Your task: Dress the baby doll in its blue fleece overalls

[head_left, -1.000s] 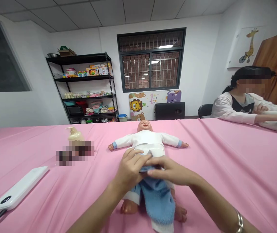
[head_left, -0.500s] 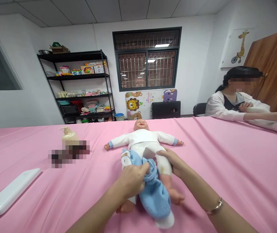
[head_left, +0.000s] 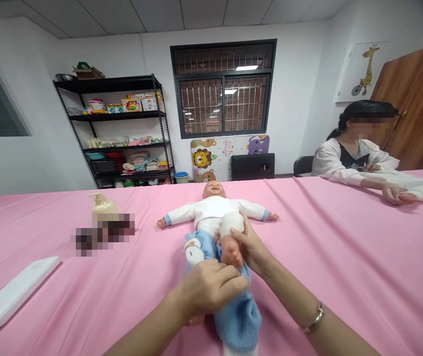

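A baby doll in a white top lies face up on the pink tablecloth, head away from me. My right hand is closed around the doll's lifted leg, its bare foot pointing toward me. My left hand grips the light-blue fleece trousers bunched below the doll's hips. A white-and-blue patch of the trousers shows beside the doll's other leg.
A pump bottle stands at the left beside a blurred item. A white flat device lies near the left front edge. Another person sits at the far right, hands on white cloth. A black shelf rack stands behind.
My right hand has lifted the doll's leg and bent it up, free of the trousers. My left hand has pulled the blue trousers down toward me.
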`<state>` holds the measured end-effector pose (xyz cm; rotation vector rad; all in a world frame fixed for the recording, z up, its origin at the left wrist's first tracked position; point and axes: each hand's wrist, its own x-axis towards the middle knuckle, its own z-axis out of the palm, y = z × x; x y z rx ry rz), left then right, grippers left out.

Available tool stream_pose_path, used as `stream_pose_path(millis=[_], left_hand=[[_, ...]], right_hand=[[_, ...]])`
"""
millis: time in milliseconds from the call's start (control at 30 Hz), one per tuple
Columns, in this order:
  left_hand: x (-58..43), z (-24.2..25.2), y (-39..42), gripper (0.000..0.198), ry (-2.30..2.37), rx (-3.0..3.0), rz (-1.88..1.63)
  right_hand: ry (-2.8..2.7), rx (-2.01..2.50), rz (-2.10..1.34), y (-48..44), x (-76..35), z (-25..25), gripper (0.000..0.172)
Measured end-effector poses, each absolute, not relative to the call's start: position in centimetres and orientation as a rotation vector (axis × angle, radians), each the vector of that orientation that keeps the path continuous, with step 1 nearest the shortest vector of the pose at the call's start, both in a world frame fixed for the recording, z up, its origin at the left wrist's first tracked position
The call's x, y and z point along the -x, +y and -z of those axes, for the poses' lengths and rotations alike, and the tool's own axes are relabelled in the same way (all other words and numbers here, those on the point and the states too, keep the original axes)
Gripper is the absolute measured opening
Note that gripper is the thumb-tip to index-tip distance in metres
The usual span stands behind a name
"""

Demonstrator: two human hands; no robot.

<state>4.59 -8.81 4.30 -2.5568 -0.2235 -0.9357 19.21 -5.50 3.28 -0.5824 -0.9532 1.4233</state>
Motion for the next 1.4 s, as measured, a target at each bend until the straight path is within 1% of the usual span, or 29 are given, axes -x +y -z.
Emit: stream_pose_path(millis=[67, 100, 200, 300, 367, 467, 533, 600, 633, 700, 800, 900, 1000, 1067, 1133, 1233, 1300, 1367, 1400], left_hand=[[-4.5, -4.3, -8.9, 0.019, -0.205, 2.529, 1.026], [-4.5, -4.3, -8.9, 0.020, -0.220, 2.521, 1.074], [-4.4, -3.9, -8.9, 0.021, -0.292, 2.493, 1.208], [-4.3, -3.9, -8.7, 0.022, -0.381, 2.526, 1.259], [-4.2, -4.3, -8.2, 0.024, -0.596, 2.626, 1.241], [-4.1, -5.3, -6.8, 0.029, -1.065, 2.789, 1.158], [-4.3, -5.8, -5.3, 0.031, -1.238, 2.864, 1.119], [-4.8, -5.9, -3.5, 0.033, -1.259, 2.903, 1.101], [-5.1, -5.8, -2.6, 0.034, -1.254, 2.899, 1.098], [-5.7, -5.6, -0.9, 0.034, -1.281, 2.854, 1.091], [-6.3, -4.8, 0.8, 0.025, -1.451, 2.814, 1.089], [-6.3, -4.0, 1.0, 0.020, -1.508, 2.839, 1.039], [-6.2, -3.6, 0.3, 0.018, -1.477, 2.817, 0.913], [-6.1, -3.9, -0.2, 0.022, -1.489, 2.823, 0.812], [-5.8, -4.6, -0.5, 0.032, -1.500, 2.904, 0.708], [-5.2, -5.8, -0.7, 0.047, -1.435, 3.173, 0.548], [-4.8, -6.3, -0.7, 0.062, -1.320, 3.316, 0.467], [-4.6, -6.4, -0.7, 0.072, -1.249, 3.332, 0.444], [-4.6, -6.2, -0.7, 0.074, -1.247, 3.301, 0.443]], right_hand=[[-0.982, 0.641, -1.376, -5.4, -18.9, -3.0, 0.101], [-1.005, 0.678, -1.359, -5.4, -18.9, -2.9, 0.103], [-1.101, 0.776, -1.326, -5.3, -19.4, -2.5, 0.106], [-1.231, 0.818, -1.278, -5.3, -19.6, -2.2, 0.111], [-1.297, 0.806, -1.346, -5.4, -19.7, -2.0, 0.110], [-1.278, 0.785, -1.513, -5.2, -19.9, -2.0, 0.099], [-1.243, 0.774, -1.545, -4.9, -20.2, -2.0, 0.083], [-1.248, 0.766, -1.546, -4.5, -20.7, -2.0, 0.062], [-1.255, 0.777, -1.558, -4.4, -20.9, -1.9, 0.055], [-1.288, 0.813, -1.603, -4.1, -21.4, -1.6, 0.053], [-1.404, 0.865, -1.648, -3.8, -22.2, -1.0, 0.049], [-1.446, 0.941, -1.587, -3.2, -22.8, -0.4, 0.038], [-1.371, 1.008, -1.427, -2.6, -22.9, 0.2, 0.035], [-1.285, 1.008, -1.306, -2.2, -22.8, 0.6, 0.033], [-1.160, 1.006, -1.254, -2.0, -22.5, 1.0, 0.032], [-0.978, 1.032, -1.283, -1.8, -22.3, 1.4, 0.033], [-0.946, 1.005, -1.280, -1.7, -22.3, 1.6, 0.034], [-0.975, 0.941, -1.267, -1.6, -22.3, 1.7, 0.038], [-1.010, 0.918, -1.268, -1.5, -22.3, 1.8, 0.040]])
